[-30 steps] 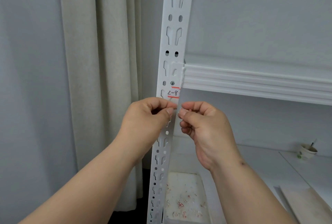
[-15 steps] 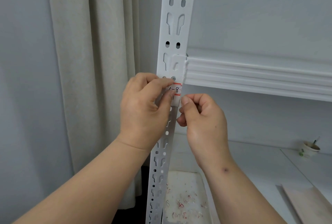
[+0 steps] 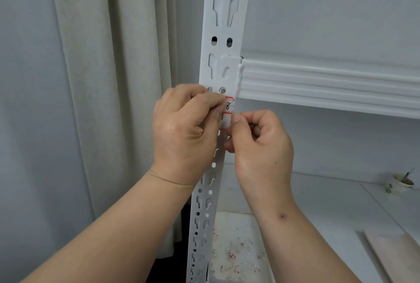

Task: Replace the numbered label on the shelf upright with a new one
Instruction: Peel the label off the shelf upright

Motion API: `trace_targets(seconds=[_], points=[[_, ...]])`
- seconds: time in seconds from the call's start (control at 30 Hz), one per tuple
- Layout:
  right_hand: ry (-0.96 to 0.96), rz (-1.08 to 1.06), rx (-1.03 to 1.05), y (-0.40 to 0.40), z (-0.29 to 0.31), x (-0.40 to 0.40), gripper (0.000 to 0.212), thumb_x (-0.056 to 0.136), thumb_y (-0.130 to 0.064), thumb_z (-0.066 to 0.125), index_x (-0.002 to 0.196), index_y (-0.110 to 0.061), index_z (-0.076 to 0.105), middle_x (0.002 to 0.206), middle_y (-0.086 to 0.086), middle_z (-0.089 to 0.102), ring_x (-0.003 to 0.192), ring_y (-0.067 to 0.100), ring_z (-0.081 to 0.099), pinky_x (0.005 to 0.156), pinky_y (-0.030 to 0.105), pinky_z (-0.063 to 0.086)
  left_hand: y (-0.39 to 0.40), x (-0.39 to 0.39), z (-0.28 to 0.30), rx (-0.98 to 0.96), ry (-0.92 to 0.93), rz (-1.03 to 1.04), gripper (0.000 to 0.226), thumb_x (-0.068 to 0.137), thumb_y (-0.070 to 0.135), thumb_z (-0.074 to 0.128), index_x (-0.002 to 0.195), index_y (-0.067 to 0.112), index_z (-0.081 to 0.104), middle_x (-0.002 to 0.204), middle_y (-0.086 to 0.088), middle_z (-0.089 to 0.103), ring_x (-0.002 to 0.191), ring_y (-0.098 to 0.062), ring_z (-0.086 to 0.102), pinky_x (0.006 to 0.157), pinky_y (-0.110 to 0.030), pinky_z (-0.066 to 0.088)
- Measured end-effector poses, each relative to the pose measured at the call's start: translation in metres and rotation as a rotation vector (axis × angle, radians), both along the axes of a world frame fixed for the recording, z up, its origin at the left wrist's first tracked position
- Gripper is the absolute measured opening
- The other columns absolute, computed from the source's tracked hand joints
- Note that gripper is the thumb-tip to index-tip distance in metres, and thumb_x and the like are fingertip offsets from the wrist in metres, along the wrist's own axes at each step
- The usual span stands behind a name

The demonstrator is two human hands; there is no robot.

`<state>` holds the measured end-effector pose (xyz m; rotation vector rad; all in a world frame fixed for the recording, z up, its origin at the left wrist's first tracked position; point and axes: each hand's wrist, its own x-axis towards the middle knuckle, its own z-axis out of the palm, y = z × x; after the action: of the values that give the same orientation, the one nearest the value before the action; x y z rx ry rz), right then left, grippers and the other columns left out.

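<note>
A white slotted shelf upright [image 3: 223, 21] runs top to bottom through the middle. On it, just under the shelf beam [image 3: 329, 83], sits the numbered label [image 3: 229, 106], white with red lines and handwriting. My left hand [image 3: 184, 132] is curled over the label's left part, its fingertips covering that end. To the right, my right hand [image 3: 261, 144] has its fingers curled, and its thumb tip touches the upright at the label's lower right corner. Whether anything lies inside the right fingers is hidden.
A beige curtain [image 3: 109, 101] hangs left of the upright. Below, a white tray [image 3: 236, 248] holds several red and white paper scraps. On the lower shelf [image 3: 318, 203], a paper cup [image 3: 400, 184] stands far right and a pale board [image 3: 391, 253] lies bottom right.
Both hands rose from just below the label up to it. My left fingers now cover its left part, and my right thumb has reached its lower corner.
</note>
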<state>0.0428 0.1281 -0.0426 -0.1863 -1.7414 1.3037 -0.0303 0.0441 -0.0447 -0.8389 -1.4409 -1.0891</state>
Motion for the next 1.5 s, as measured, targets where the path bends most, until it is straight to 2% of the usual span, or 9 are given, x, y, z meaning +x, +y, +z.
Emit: trace_targets(seconds=[0.27, 0.4, 0.57, 0.7, 0.97, 1.07, 1.17, 1.33, 1.5], points=[[-0.007, -0.036, 0.01, 0.001, -0.001, -0.004, 0.015, 0.086, -0.029, 0.063, 0.073, -0.023, 0.057, 0.065, 0.0, 0.067, 0.064, 0.019, 0.067, 0.062, 0.039, 0.055, 0.0, -0.001, 0.001, -0.029, 0.024, 0.006, 0.004, 0.084, 0.005, 0.071, 0.081, 0.004, 0.073, 0.084, -0.008, 0.067, 0.076, -0.029, 0.061, 0.065, -0.048, 0.049], [0.005, -0.051, 0.023, -0.002, -0.001, -0.005, 0.015, 0.082, -0.032, 0.061, 0.071, -0.022, 0.056, 0.063, -0.001, 0.065, 0.061, 0.017, 0.063, 0.061, 0.035, 0.053, 0.003, 0.004, 0.005, -0.037, -0.067, -0.03, 0.003, 0.083, 0.007, 0.068, 0.081, 0.005, 0.068, 0.084, -0.002, 0.063, 0.077, -0.027, 0.06, 0.067, -0.049, 0.05], [-0.014, -0.055, 0.045, -0.002, -0.001, -0.003, 0.016, 0.085, -0.024, 0.063, 0.071, -0.021, 0.056, 0.062, -0.004, 0.063, 0.059, 0.012, 0.059, 0.058, 0.028, 0.049, 0.004, 0.011, 0.012, -0.063, -0.155, 0.001, 0.001, 0.083, 0.01, 0.063, 0.083, 0.01, 0.064, 0.087, 0.008, 0.052, 0.08, -0.026, 0.059, 0.068, -0.05, 0.05], [-0.04, -0.042, 0.042, -0.003, -0.003, -0.001, 0.016, 0.086, -0.023, 0.061, 0.071, -0.021, 0.056, 0.063, -0.003, 0.064, 0.062, 0.017, 0.063, 0.06, 0.034, 0.053, 0.004, 0.01, 0.016, -0.133, -0.109, 0.098, 0.009, 0.085, 0.013, 0.056, 0.084, 0.008, 0.063, 0.086, -0.006, 0.06, 0.079, -0.031, 0.058, 0.067, -0.05, 0.048], [-0.049, -0.04, 0.034, -0.004, -0.002, 0.003, 0.015, 0.087, -0.023, 0.06, 0.072, -0.021, 0.057, 0.064, 0.0, 0.064, 0.064, 0.023, 0.064, 0.065, 0.044, 0.055, 0.003, 0.009, 0.016, -0.221, -0.105, 0.173, 0.007, 0.08, 0.007, 0.058, 0.086, 0.007, 0.061, 0.086, -0.007, 0.058, 0.078, -0.031, 0.055, 0.07, -0.038, 0.039], [-0.049, -0.041, 0.037, -0.003, -0.003, 0.004, 0.015, 0.086, -0.025, 0.059, 0.072, -0.021, 0.056, 0.066, -0.001, 0.066, 0.066, 0.022, 0.066, 0.067, 0.044, 0.055, 0.0, 0.01, 0.008, -0.157, -0.142, 0.095, 0.005, 0.087, 0.01, 0.055, 0.091, 0.012, 0.057, 0.087, 0.004, 0.05, 0.081, -0.022, 0.052, 0.073, -0.038, 0.04], [-0.063, -0.039, 0.044, -0.001, -0.004, 0.005, 0.014, 0.087, -0.023, 0.06, 0.073, -0.023, 0.057, 0.071, -0.001, 0.068, 0.068, 0.02, 0.067, 0.068, 0.042, 0.055, -0.003, 0.011, 0.005, -0.075, -0.187, 0.023, 0.023, 0.087, 0.011, 0.061, 0.102, 0.023, 0.048, 0.089, 0.009, 0.046, 0.08, -0.011, 0.048, 0.073, -0.043, 0.046], [-0.056, -0.032, 0.048, 0.0, -0.003, 0.005, 0.015, 0.087, -0.021, 0.06, 0.072, -0.023, 0.056, 0.069, -0.004, 0.067, 0.068, 0.018, 0.068, 0.068, 0.041, 0.056, -0.002, 0.01, 0.011, -0.136, -0.122, 0.047, 0.007, 0.087, 0.016, 0.066, 0.092, 0.011, 0.063, 0.089, 0.0, 0.06, 0.08, -0.024, 0.059, 0.071, -0.051, 0.05], [-0.066, -0.029, 0.043, 0.002, -0.003, 0.004, 0.015, 0.087, -0.023, 0.06, 0.072, -0.024, 0.056, 0.071, -0.004, 0.067, 0.069, 0.019, 0.068, 0.068, 0.04, 0.055, 0.0, 0.008, 0.016, -0.135, -0.098, 0.092, 0.006, 0.087, 0.013, 0.062, 0.085, 0.008, 0.065, 0.085, -0.003, 0.062, 0.078, -0.029, 0.06, 0.069, -0.051, 0.05]])
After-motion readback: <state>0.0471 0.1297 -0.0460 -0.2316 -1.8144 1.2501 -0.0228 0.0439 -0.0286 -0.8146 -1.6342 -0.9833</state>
